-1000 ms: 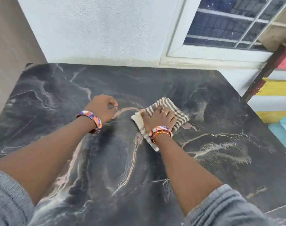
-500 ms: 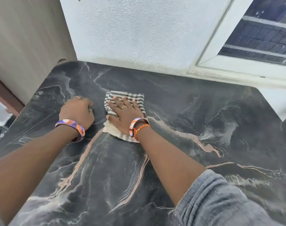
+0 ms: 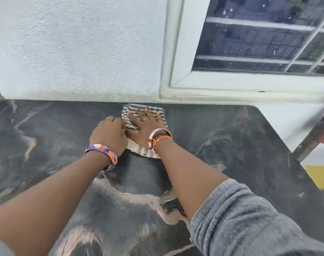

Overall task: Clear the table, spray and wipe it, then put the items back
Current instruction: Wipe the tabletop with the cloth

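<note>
A folded striped cloth (image 3: 139, 109) lies on the dark marble table (image 3: 231, 145), close to the table's far edge by the wall. My right hand (image 3: 145, 126) presses flat on the cloth with its fingers spread. My left hand (image 3: 109, 133) rests on the tabletop just left of it, fingers curled under into a loose fist, touching the cloth's left edge. Whether the left hand holds any of the cloth is hidden by its knuckles.
A textured white wall (image 3: 74, 48) rises directly behind the table. A white-framed window (image 3: 259, 43) with bars sits at the upper right. The table's right corner (image 3: 259, 111) is rounded, with a dark post (image 3: 313, 137) and yellow surface beyond it.
Both hands and the cloth have slid away from me across the table to its far edge by the wall. The right hand stays flat on the cloth throughout.
</note>
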`<state>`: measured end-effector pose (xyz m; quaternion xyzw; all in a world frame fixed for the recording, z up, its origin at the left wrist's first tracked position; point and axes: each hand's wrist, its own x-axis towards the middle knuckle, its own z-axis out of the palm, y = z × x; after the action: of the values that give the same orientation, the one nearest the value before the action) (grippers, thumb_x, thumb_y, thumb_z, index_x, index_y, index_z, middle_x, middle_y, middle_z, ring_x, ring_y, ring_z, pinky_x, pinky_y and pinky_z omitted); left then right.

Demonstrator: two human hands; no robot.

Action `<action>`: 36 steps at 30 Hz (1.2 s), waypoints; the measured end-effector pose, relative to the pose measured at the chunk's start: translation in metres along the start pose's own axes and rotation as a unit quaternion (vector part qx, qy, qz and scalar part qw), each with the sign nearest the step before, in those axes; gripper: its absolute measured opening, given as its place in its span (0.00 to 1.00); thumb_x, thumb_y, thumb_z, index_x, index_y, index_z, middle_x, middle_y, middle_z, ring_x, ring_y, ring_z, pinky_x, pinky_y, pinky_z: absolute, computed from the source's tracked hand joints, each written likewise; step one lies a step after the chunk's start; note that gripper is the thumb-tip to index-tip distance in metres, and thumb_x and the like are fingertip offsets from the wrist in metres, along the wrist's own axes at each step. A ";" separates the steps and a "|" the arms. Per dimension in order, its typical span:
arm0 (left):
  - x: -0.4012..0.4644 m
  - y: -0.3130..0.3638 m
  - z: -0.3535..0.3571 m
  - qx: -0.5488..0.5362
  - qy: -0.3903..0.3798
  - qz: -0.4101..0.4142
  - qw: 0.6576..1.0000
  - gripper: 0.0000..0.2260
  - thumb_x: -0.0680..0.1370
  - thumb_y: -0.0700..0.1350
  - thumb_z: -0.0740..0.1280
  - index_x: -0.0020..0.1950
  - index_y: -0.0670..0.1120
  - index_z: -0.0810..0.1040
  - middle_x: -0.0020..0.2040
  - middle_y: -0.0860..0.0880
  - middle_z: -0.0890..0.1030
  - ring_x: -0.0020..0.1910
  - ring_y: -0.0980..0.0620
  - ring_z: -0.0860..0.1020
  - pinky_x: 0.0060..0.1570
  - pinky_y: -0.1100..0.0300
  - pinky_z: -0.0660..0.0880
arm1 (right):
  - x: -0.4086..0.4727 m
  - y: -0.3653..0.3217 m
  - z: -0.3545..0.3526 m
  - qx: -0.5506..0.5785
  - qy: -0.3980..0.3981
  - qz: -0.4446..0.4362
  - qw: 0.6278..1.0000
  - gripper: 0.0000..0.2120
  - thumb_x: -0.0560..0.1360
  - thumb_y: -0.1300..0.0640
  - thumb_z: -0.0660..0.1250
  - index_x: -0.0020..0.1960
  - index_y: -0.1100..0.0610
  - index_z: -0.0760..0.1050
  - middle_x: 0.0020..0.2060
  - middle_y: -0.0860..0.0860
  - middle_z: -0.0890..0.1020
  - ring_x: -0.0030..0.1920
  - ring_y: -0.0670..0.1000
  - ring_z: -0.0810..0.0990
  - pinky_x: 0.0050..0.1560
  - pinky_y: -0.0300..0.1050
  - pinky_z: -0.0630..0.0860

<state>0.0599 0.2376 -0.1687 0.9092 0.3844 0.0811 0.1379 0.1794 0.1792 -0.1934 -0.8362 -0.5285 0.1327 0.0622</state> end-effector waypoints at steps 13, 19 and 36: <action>0.046 0.180 0.068 0.003 -0.048 0.095 0.994 0.18 0.76 0.41 0.59 0.67 0.44 0.70 0.66 0.43 0.72 0.63 0.41 0.71 0.61 0.50 0.70 | -0.073 0.274 -0.055 0.035 0.050 0.316 0.947 0.30 0.77 0.36 0.45 0.77 0.43 0.45 0.78 0.47 0.45 0.77 0.52 0.40 0.74 0.60 0.36; 0.048 0.233 0.086 0.010 -0.062 0.136 0.989 0.18 0.77 0.41 0.58 0.68 0.45 0.69 0.68 0.44 0.70 0.65 0.43 0.69 0.62 0.52 0.68 | -0.075 0.312 -0.057 0.066 0.072 0.411 0.906 0.30 0.78 0.37 0.43 0.77 0.44 0.43 0.78 0.49 0.45 0.77 0.56 0.43 0.72 0.67 0.41; 0.052 0.165 0.046 0.115 -0.043 -0.057 0.991 0.15 0.72 0.40 0.62 0.58 0.37 0.74 0.60 0.36 0.75 0.61 0.36 0.71 0.56 0.49 0.71 | -0.032 0.150 -0.028 -0.013 0.011 -0.028 0.999 0.26 0.80 0.42 0.48 0.76 0.45 0.51 0.77 0.45 0.52 0.77 0.52 0.46 0.74 0.60 0.38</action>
<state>0.2193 0.1566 -0.1583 0.8984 0.4359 -0.0108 0.0529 0.3046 0.0867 -0.1986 -0.8234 -0.5523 0.1151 0.0608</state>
